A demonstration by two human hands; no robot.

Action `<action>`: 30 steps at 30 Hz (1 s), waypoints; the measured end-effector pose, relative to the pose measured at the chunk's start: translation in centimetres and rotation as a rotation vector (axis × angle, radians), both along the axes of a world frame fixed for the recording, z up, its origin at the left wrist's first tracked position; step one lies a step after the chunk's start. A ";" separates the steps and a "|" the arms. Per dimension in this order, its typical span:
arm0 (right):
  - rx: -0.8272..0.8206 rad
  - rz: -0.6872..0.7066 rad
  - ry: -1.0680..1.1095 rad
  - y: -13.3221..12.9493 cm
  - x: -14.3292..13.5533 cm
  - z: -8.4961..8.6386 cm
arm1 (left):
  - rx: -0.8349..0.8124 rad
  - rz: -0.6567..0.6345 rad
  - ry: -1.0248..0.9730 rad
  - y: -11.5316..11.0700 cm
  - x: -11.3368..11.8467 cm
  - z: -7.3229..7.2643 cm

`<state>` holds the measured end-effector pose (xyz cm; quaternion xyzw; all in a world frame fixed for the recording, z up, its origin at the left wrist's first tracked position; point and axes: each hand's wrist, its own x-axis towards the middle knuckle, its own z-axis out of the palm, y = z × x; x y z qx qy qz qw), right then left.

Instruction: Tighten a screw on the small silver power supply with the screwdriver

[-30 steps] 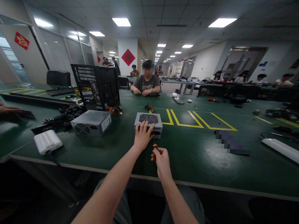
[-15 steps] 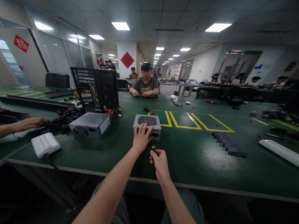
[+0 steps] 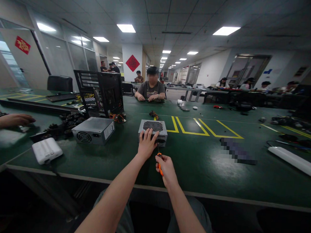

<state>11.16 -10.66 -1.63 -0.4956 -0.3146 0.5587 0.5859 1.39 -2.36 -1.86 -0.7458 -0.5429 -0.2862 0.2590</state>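
Note:
My left hand [image 3: 148,144] lies with fingers spread over the front and top edge of a grey metal power supply [image 3: 153,125], which has a honeycomb grille on top. Closed around the orange-and-black handle of a screwdriver [image 3: 159,154] is my right hand [image 3: 166,169], just in front of the box. The screwdriver's thin shaft points at the lower right of the front face; whether its tip sits in a screw is too small to tell. A bundle of coloured cables [image 3: 153,114] lies behind the box.
Left of me stand a second power supply [image 3: 93,130], a white power bank [image 3: 47,150] and an open black computer case [image 3: 99,93]. A co-worker's hand [image 3: 17,120] is at far left; another person [image 3: 151,88] sits opposite. A long white object [image 3: 295,161] lies right on the green table [image 3: 194,175].
More of the screwdriver's orange handle shows in my right hand, its grip turned slightly. My left hand stays put. The co-worker's hand at left has drawn back leftward from the black parts.

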 end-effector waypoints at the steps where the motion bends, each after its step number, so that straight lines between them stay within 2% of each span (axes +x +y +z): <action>1: 0.005 -0.014 -0.009 0.0 -0.1 -0.1 | 0.000 -0.001 -0.001 0.0 0.0 0.0; 5: 0.003 -0.044 -0.041 0.0 -0.3 -0.5 | 0.001 -0.006 0.002 0.0 0.0 0.0; 14: 0.008 0.014 -0.057 0.0 -0.2 -0.4 | -0.009 -0.003 -0.006 -0.2 0.0 0.2; 24: 0.016 -0.024 -0.065 0.0 -0.3 -0.4 | -0.011 -0.011 -0.004 -0.2 -0.1 0.2; 30: 0.002 0.024 -0.042 0.1 -0.3 -0.3 | -0.010 -0.013 0.003 -0.3 -0.1 0.3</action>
